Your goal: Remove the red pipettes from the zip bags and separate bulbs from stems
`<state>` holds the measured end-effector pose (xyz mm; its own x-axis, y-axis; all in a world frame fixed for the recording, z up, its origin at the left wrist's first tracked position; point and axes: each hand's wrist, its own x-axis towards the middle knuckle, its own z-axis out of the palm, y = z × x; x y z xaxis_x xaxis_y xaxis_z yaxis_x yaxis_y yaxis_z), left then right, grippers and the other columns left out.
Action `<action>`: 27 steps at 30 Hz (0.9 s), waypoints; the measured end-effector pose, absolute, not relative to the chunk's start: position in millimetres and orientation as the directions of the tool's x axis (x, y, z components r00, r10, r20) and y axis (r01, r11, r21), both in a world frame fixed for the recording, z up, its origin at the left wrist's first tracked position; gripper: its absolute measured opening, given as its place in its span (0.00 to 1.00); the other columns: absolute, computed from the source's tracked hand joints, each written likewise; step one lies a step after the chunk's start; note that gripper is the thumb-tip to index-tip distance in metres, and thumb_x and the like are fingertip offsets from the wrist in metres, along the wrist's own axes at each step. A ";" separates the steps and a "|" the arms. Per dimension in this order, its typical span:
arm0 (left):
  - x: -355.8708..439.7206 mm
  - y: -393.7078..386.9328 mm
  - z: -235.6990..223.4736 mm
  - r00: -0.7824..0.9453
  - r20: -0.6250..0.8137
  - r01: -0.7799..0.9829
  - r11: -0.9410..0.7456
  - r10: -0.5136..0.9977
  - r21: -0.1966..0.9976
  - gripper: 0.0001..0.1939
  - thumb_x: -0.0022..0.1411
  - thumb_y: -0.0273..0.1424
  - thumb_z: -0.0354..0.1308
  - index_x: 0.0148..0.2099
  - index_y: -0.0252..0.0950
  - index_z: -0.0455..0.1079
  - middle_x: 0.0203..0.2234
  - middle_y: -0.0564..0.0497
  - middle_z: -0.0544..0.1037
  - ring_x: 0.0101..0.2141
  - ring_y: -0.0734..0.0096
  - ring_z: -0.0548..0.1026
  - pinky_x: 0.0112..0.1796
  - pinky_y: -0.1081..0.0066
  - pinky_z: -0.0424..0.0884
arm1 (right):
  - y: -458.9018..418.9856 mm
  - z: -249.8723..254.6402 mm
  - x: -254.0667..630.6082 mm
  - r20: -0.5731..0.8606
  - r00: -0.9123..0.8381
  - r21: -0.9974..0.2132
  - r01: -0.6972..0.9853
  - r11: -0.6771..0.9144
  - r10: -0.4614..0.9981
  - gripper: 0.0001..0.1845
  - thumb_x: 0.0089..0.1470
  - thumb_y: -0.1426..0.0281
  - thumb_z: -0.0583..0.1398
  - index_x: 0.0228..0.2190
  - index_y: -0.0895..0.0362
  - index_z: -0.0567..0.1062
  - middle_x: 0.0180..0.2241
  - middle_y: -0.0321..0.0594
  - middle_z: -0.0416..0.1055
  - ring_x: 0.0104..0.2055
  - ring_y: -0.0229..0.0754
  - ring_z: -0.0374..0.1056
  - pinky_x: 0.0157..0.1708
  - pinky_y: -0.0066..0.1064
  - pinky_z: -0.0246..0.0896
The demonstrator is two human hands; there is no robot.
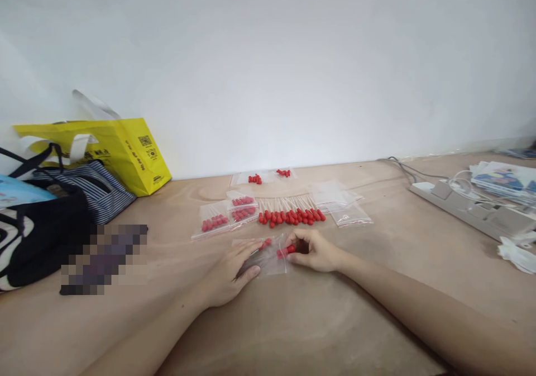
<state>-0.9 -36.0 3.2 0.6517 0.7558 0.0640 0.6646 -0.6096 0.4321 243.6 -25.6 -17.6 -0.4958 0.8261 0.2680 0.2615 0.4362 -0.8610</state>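
While the left hand (230, 272) rests on the clear bag (272, 266) between both hands, thumb spread from fingers, the right hand (318, 251) pinches a red piece (291, 248) at its edge; holding the film taut should prevent snagging.

Perhaps a home or office, wooden table (335, 314), tote bag (138, 155), power strip (469, 211)

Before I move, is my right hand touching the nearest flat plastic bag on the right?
Apart. The head view shows bare table between the right hand and the flat plastic bag.
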 end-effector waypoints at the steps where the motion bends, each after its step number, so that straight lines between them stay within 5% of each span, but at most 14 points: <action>1: -1.9 -35.7 3.5 0.653 0.068 0.661 -0.611 0.754 0.435 0.23 0.61 0.36 0.44 0.59 0.44 0.49 0.57 0.52 0.57 0.55 0.64 0.55 0.54 0.58 0.54 | -23.5 -17.9 247.3 0.252 -0.484 -0.898 0.206 0.389 0.838 0.08 0.44 0.69 0.60 0.28 0.58 0.67 0.25 0.33 0.66 0.25 0.32 0.61 0.26 0.25 0.56; 7: -8.9 -34.1 5.3 0.631 0.063 0.683 -0.592 0.773 0.426 0.23 0.62 0.36 0.43 0.59 0.45 0.49 0.57 0.52 0.57 0.55 0.64 0.56 0.53 0.57 0.54 | -4.7 -8.3 278.8 0.258 -0.293 -0.961 0.023 0.277 0.921 0.15 0.42 0.62 0.61 0.30 0.57 0.66 0.27 0.36 0.69 0.28 0.36 0.67 0.30 0.30 0.62; 13: -9.2 -34.6 8.1 0.624 0.071 0.691 -0.592 0.778 0.415 0.23 0.61 0.36 0.44 0.58 0.44 0.51 0.56 0.52 0.59 0.54 0.65 0.58 0.53 0.60 0.56 | 17.6 -4.0 310.4 0.353 0.036 -0.935 -0.021 0.354 0.935 0.17 0.40 0.61 0.62 0.31 0.57 0.67 0.28 0.36 0.71 0.27 0.36 0.68 0.31 0.33 0.65; 18: -8.7 -33.9 8.3 0.615 0.047 0.702 -0.574 0.787 0.422 0.23 0.61 0.36 0.44 0.59 0.45 0.50 0.56 0.53 0.58 0.55 0.64 0.57 0.53 0.59 0.56 | 29.9 -17.1 316.7 0.548 0.273 -0.834 0.256 0.489 0.791 0.13 0.46 0.62 0.59 0.33 0.57 0.67 0.33 0.41 0.71 0.33 0.40 0.69 0.35 0.36 0.65; 22: -9.4 -33.7 7.5 0.622 0.045 0.698 -0.579 0.782 0.422 0.23 0.61 0.36 0.44 0.59 0.45 0.49 0.57 0.52 0.58 0.55 0.65 0.57 0.53 0.59 0.55 | 28.0 -26.1 306.8 0.744 0.039 -0.529 0.645 0.552 0.667 0.09 0.52 0.67 0.53 0.34 0.55 0.71 0.34 0.42 0.69 0.36 0.40 0.67 0.39 0.35 0.63; 27: -10.2 -33.8 7.3 0.634 0.061 0.685 -0.597 0.771 0.418 0.23 0.62 0.36 0.43 0.59 0.45 0.48 0.57 0.52 0.58 0.55 0.65 0.57 0.53 0.59 0.56 | 27.5 -30.6 292.8 0.722 -0.216 -0.290 0.767 0.572 0.657 0.14 0.55 0.72 0.48 0.38 0.54 0.71 0.36 0.44 0.68 0.39 0.41 0.65 0.39 0.33 0.63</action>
<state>-10.2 -33.8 7.3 0.6343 0.7707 0.0607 0.6848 -0.5966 0.4184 292.8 27.5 -30.6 -0.2159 0.6568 0.7225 0.7674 0.5716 -0.2904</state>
